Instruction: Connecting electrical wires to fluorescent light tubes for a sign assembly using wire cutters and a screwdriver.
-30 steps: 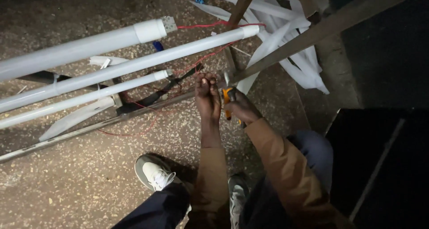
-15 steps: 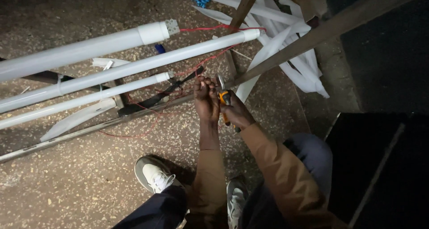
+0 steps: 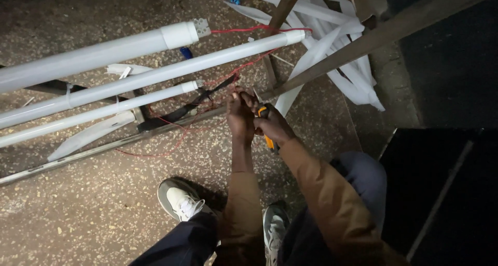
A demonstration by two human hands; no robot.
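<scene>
My left hand [image 3: 239, 116] pinches thin red wire [image 3: 244, 66] near a black cable [image 3: 179, 112] on the speckled floor. Right beside it, my right hand [image 3: 272, 125] grips a tool with orange and black handles [image 3: 266, 136], its jaws meeting the wire at my left fingertips. The wires lead up to the ends of long white tube lights [image 3: 155, 74] lying side by side to the left. Both forearms wear brown sleeves.
A thin metal rail [image 3: 104, 147] runs along the floor below the tubes. A heap of white tubes [image 3: 332, 48] lies upper right under slanted wooden bars [image 3: 373, 40]. My white shoes [image 3: 179, 201] stand below. A dark drop sits on the right.
The view shifted slightly; the hands stay together at the wire, with small movements of the fingers and tool.
</scene>
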